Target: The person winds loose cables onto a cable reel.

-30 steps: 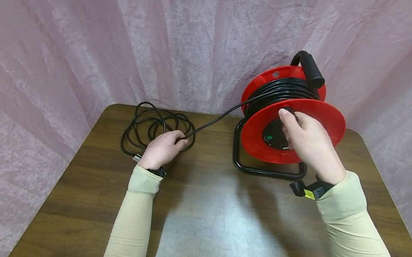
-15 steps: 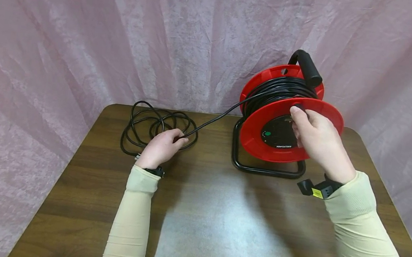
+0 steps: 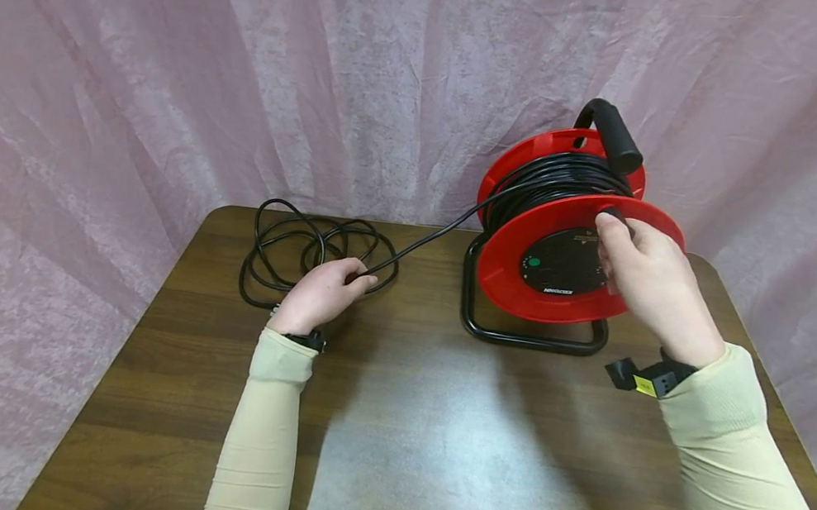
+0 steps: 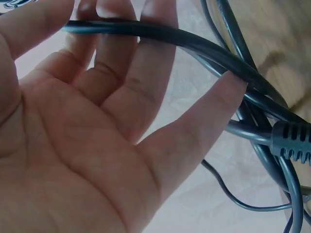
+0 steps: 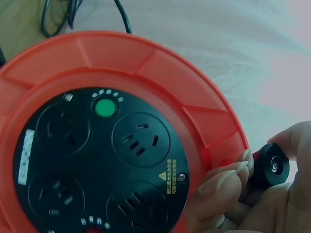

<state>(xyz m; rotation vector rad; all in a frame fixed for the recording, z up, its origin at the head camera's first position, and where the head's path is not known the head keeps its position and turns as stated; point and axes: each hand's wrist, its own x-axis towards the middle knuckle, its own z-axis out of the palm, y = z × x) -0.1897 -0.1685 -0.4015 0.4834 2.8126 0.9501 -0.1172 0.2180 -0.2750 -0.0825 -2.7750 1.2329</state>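
A red cable reel [image 3: 506, 278] stands on its black tube frame [image 3: 530, 343] at the table's right rear. My right hand [image 3: 655, 285] grips the black crank knob [image 5: 273, 167] near the rim of the front disc, thumb and curled fingers around it. The black cable [image 3: 441, 232] slants from the wound drum down to my left hand [image 3: 322, 292], which pinches it just above the table. In the left wrist view the cable crosses my curled fingers [image 4: 116, 63]. Loose cable loops [image 3: 270, 253] lie behind that hand, with a ribbed plug end [image 4: 291, 138] among them.
The reel's black carry handle [image 3: 618, 140] rises above the drum. Several sockets and a green button [image 5: 105, 108] sit on its black centre panel [image 5: 102, 167]. A pink curtain [image 3: 366, 84] hangs directly behind the wooden table [image 3: 162, 395].
My right hand has moved to the right with the crank knob, and the front disc has turned clockwise. My left hand stays nearly in place on the cable; the loose loops have shifted slightly.
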